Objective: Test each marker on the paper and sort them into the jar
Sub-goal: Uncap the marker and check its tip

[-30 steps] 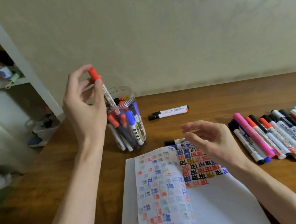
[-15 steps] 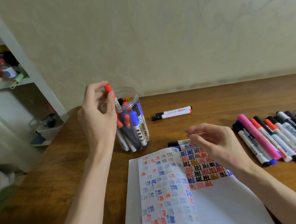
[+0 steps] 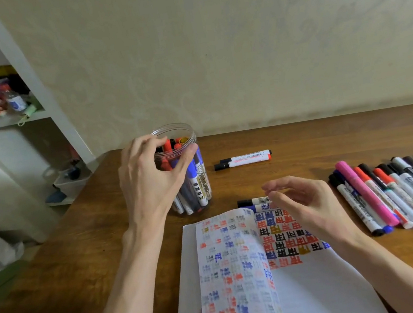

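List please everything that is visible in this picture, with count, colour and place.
jar: one, clear plastic, left part of the table, full of upright markers with red, blue and black caps
markers in a row: more than ten, mostly white with black, red or blue caps, one pink, on the table at the right
markers beyond the paper: two, white with black caps, side by side, mid table
markers at the paper's top edge: two, one black-capped, one blue
paper: one open pad, white, with red, blue and black test marks
table: one, brown wood
shelf: white, far left, holds blurred small things
left hand: at the jar's mouth, thumb outside; grip unclear
right hand: hovers over the paper, empty
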`<state>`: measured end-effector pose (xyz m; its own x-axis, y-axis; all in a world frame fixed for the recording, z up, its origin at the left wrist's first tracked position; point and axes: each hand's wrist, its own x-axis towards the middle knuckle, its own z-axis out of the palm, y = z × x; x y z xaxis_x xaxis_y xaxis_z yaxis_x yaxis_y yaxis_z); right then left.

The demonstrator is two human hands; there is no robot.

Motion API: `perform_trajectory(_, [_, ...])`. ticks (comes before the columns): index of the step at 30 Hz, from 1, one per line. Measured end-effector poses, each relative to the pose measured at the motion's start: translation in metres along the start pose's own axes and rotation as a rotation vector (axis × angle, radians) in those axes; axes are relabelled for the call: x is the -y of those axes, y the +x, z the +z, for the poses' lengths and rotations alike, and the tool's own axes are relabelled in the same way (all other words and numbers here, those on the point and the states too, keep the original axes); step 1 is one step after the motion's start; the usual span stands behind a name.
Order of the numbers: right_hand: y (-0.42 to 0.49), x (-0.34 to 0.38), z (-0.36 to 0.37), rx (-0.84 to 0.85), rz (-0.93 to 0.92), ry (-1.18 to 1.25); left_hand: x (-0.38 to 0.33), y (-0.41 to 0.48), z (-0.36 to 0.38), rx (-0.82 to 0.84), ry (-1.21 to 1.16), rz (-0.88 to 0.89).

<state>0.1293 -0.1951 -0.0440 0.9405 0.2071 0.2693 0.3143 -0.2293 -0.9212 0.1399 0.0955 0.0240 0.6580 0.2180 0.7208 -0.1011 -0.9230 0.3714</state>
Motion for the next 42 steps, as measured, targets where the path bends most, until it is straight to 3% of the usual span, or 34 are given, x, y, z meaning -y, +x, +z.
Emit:
perform_trajectory(17, [-0.004, -0.002, -0.002, -0.031, 0.046, -0.024, -0.016, 0.016, -0.016, 0.199, 0.206, -0.044])
perform_trajectory(20, [-0.001, -0.005, -0.005, -0.097, 0.061, -0.043, -0.023, 0.006, -0.010, -0.006, 0.143, -0.051])
perform_trajectory(23, [-0.001, -0.007, -0.009, -0.169, 0.069, -0.026, -0.053, -0.021, -0.002, -0.333, -0.083, 0.149])
perform_trajectory(24, [-0.001, -0.007, -0.011, -0.186, 0.073, -0.021, -0.065, -0.030, 0.004, -0.316, -0.176, 0.239])
perform_trajectory(26, [-0.001, -0.009, -0.013, -0.215, 0.083, -0.021, -0.085, -0.041, 0.021, -0.099, -0.287, 0.328])
perform_trajectory(29, [0.001, -0.011, -0.016, -0.252, 0.090, -0.016, -0.098, -0.039, 0.056, 0.282, -0.248, 0.182])
perform_trajectory(34, [0.002, -0.013, -0.024, -0.300, 0.099, -0.020, -0.103, -0.023, 0.096, 0.615, -0.067, 0.021])
perform_trajectory(38, [0.003, -0.016, -0.026, -0.306, 0.104, -0.037, -0.095, -0.025, 0.113, 0.723, 0.054, -0.008])
perform_trajectory(42, [0.006, -0.017, -0.024, -0.309, 0.086, -0.055, -0.083, -0.029, 0.129, 0.618, 0.063, 0.002])
